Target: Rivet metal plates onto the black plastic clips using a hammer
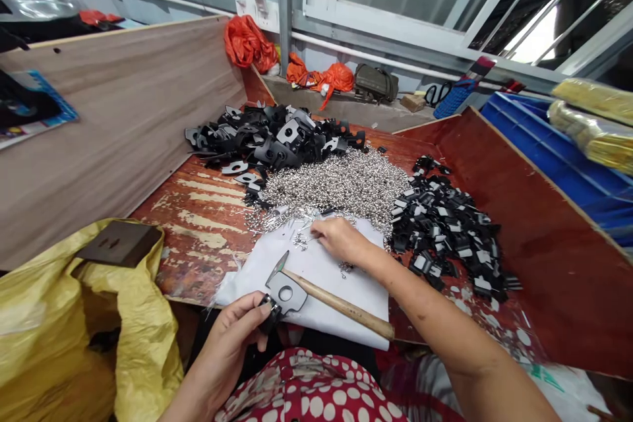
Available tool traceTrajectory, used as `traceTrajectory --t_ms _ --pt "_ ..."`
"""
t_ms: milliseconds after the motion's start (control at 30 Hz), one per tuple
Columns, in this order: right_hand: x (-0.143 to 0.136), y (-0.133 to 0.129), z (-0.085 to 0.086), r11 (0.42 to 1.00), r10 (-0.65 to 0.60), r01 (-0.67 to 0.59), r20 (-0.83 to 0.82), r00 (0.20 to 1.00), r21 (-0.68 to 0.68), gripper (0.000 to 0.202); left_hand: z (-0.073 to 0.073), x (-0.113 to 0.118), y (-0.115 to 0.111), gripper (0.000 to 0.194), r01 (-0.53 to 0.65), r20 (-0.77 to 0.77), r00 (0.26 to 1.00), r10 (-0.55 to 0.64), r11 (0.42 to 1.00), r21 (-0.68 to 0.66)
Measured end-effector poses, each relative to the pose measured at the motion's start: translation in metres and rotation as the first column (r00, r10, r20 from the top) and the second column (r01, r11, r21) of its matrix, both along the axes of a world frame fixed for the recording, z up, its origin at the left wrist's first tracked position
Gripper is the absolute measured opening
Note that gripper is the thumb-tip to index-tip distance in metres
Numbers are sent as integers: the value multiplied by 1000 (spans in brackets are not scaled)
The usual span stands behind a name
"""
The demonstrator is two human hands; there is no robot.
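My left hand [242, 326], near the front edge of the work surface, grips a flat dark plastic piece with a round hole [295, 297] and a small black clip-like part at its near end. Under that piece lies a hammer [341, 306] with a wooden handle, resting on a white cloth [366, 290]. Farther back, my right hand [336, 237] reaches down to the cloth beside a few loose small metal pins [300, 241]. Its fingertips are pinched together; whatever they hold is too small to make out. Right behind it rises a large heap of shiny metal pins [341, 178].
Black holed plastic pieces [271, 138] are piled at the back left, small black clips [450, 231] at the right. Wooden side boards [113, 125] wall in the surface. A yellow sack [138, 316] with a dark block [121, 242] sits left; blue crates [558, 151] stand right.
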State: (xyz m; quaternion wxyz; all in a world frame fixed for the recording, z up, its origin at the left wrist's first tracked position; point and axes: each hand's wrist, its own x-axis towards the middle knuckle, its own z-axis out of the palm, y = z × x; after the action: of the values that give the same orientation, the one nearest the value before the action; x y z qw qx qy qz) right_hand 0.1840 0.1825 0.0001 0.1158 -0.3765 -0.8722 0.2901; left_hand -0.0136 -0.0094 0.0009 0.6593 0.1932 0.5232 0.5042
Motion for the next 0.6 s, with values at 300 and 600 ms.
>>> traceTrajectory --t_ms 300,600 --pt "6 -19 3 926 -222 96 -321 921 -365 18 0 -1 0 38 -16 6 1000 16 1000 -7" --pt "31 -73 24 641 -509 -124 -540 671 -758 33 0 0 0 38 -40 -9 999 40 999 -17"
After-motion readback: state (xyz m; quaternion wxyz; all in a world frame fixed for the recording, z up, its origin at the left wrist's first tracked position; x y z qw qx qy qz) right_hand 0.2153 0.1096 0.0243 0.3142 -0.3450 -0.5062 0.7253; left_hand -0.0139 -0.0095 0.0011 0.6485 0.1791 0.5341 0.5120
